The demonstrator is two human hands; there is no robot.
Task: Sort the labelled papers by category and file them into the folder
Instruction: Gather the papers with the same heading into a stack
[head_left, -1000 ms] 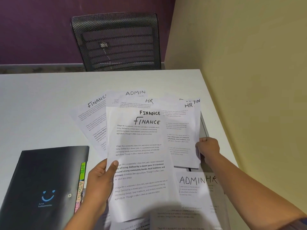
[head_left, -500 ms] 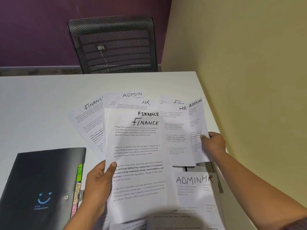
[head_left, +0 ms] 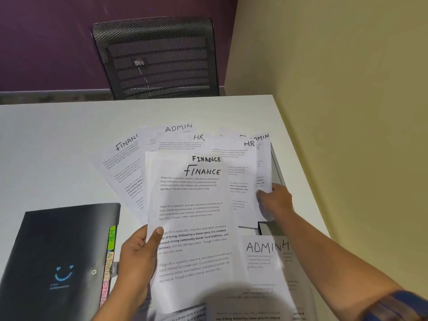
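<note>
a: where are the hands right now?

b: the left hand (head_left: 136, 253) grips the finance sheets (head_left: 192, 218) by their left edge, thumb pressed on the front page. two sheets are stacked there, both headed "finance", lifted up off the white surface (head_left: 58, 144).

a: and the other one?

b: the right hand (head_left: 275, 200) is out at the far right of the fan of papers (head_left: 180, 140), fingers closed on the lower edge of the rightmost sheet (head_left: 264, 163), whose heading is half covered and reads "min". just left of it lies a sheet headed "hr".

a: what else is in the fan?

b: spread flat behind the held pages: one headed "finan", cut off, on the left, then "admin", then "hr".

a: and the folder?

b: the black folder (head_left: 53, 256) lies closed on the surface at the left, beside the left wrist. coloured tabs (head_left: 108, 260) stick out of its right edge; the green one reads "hr", the one below "admin".

a: anything nearer?

b: another pile (head_left: 266, 269) at the bottom right, under the right forearm, topped by an "admin" sheet. a mesh chair (head_left: 155, 59) stands behind the surface.
</note>
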